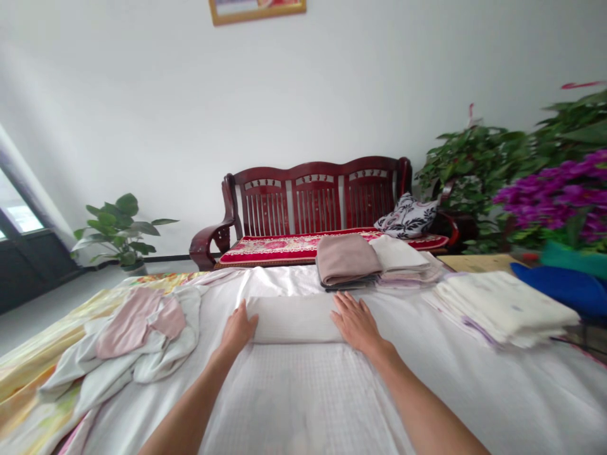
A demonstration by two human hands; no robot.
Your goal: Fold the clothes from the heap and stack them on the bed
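A white cloth lies in front of me, its far part folded into a flat band and its near part spread toward me. At the band's left end rests my left hand, thumb on the cloth and apart from the fingers; some of its fingers are partly hidden. My right hand lies flat across the band's right end with its fingers spread. Just beyond that hand sits a folded brown cloth on darker fabric, beside a stack of folded white and pale pink cloths.
Crumpled pink and white clothing lies to the left on a yellow patterned cloth. Folded cream cloths sit at the right, near purple flowers. Behind the white-covered surface stands a dark red wooden bench with a patterned pillow.
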